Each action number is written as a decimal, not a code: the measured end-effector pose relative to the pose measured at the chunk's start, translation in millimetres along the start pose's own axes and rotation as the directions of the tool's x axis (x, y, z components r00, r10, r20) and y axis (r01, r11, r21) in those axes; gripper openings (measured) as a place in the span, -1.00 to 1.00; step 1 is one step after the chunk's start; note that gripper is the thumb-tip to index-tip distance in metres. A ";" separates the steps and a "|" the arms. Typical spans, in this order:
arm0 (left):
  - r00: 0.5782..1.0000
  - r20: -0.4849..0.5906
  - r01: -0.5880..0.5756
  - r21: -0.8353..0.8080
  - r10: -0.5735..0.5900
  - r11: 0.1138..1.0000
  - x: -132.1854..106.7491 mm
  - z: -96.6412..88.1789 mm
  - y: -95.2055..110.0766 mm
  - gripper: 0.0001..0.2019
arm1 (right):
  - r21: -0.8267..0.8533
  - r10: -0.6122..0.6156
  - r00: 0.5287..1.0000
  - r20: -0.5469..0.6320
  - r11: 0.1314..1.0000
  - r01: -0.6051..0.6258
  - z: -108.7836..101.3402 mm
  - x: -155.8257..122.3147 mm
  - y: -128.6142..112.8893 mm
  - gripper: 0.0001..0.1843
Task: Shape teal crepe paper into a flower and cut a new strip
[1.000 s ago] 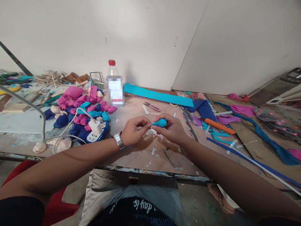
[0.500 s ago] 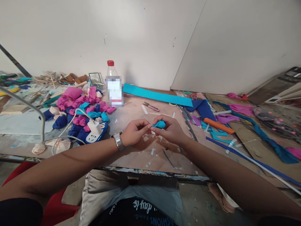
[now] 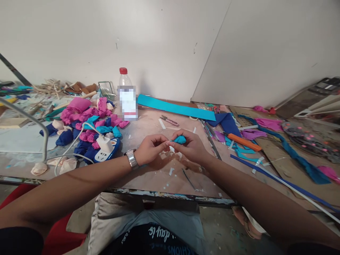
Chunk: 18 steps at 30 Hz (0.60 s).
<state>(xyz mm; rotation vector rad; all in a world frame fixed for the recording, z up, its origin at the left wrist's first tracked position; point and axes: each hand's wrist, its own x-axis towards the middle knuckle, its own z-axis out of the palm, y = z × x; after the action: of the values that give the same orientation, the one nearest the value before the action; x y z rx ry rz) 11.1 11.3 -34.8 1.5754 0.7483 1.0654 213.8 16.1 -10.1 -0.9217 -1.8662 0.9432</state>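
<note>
Over the middle of the table, both hands meet at a small turquoise bundle of crumpled paper or cloth point(image 3: 179, 139). My right hand point(image 3: 191, 146) is closed around the bundle, its thumb along the lower side. My left hand point(image 3: 154, 147), with a metal watch on the wrist, pinches at the bundle's left end; its fingertips touch the right thumb and hide what lies between them. Behind the hands lie small pink-handled snips point(image 3: 170, 120). A long turquoise strip point(image 3: 176, 107) stretches along the wall.
To the left are a heap of pink, blue and turquoise bundles point(image 3: 82, 113), a power strip point(image 3: 106, 153) with a plugged-in cable, and a red-capped bottle point(image 3: 128, 101). An orange utility knife point(image 3: 244, 141) lies among scraps on the right. The table's front edge point(image 3: 170, 195) runs before my lap.
The view has shifted slightly, so everything sits a little further left. Both hands keep hold of the turquoise bundle, with only a slight change in how it shows between the fingers.
</note>
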 end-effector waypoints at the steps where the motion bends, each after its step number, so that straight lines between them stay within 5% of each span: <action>1: 1.000 0.001 -0.001 -0.005 0.001 1.000 0.1 0.2 0.5 -0.54 | 0.020 0.005 1.000 -0.011 1.000 -0.005 0.3 0.1 0.2 -0.65; 18: 0.991 -0.135 0.001 -0.037 -0.006 0.999 1.2 1.9 1.3 -0.59 | 0.329 0.067 0.997 -0.037 0.943 -0.051 2.0 2.6 -1.2 -0.39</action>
<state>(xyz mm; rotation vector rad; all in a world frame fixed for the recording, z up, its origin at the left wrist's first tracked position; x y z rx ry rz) 13.2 11.3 -33.4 1.4808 0.8174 1.1857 210.7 17.3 -9.0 -0.7910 -1.5846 1.2151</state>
